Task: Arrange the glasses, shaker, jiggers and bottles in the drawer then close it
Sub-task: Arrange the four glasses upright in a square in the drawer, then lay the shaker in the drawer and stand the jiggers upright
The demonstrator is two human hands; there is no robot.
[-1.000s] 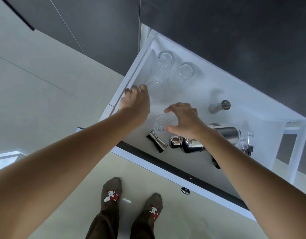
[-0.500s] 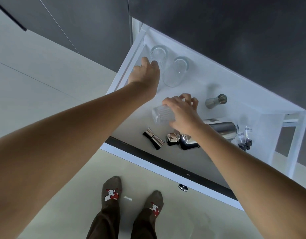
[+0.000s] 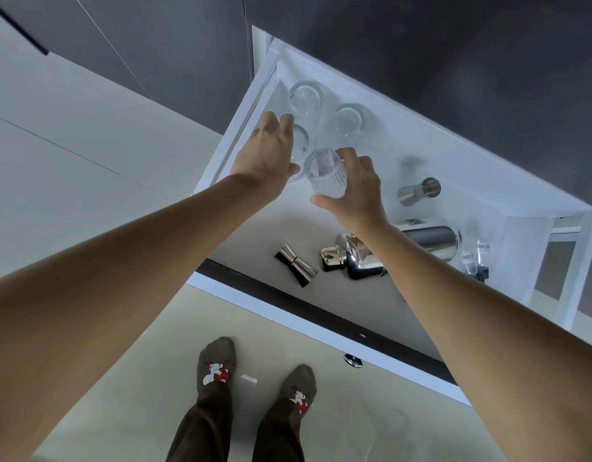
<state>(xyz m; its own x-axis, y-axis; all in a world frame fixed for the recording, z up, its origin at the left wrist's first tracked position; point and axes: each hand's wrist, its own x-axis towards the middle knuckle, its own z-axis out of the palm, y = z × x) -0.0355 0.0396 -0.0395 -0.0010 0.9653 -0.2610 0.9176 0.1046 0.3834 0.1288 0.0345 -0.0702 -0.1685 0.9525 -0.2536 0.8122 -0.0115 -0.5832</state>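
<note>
The white drawer (image 3: 235,128) stands open. Two ribbed glasses (image 3: 306,97) (image 3: 348,120) stand upright in its back left corner. My left hand (image 3: 267,151) wraps a third glass (image 3: 301,141) just in front of them, hiding most of it. My right hand (image 3: 353,191) grips a fourth ribbed glass (image 3: 324,175), held a little tilted beside the third. A silver jigger (image 3: 419,191) lies on its side at mid-right. A copper and black double jigger (image 3: 296,265) and the chrome shaker (image 3: 356,258) lie near the front. Small clear bottles (image 3: 474,260) lie at the right end.
A dark countertop and cabinet fronts overhang the drawer's back. The drawer front (image 3: 288,310) with a round knob (image 3: 353,360) juts toward my socked feet (image 3: 218,368) on the pale floor. A white frame (image 3: 584,261) stands right of the drawer.
My left hand carried its glass from the drawer's left edge back toward the two standing glasses. My right hand lifted its glass from the middle and moved it back beside the left one.
</note>
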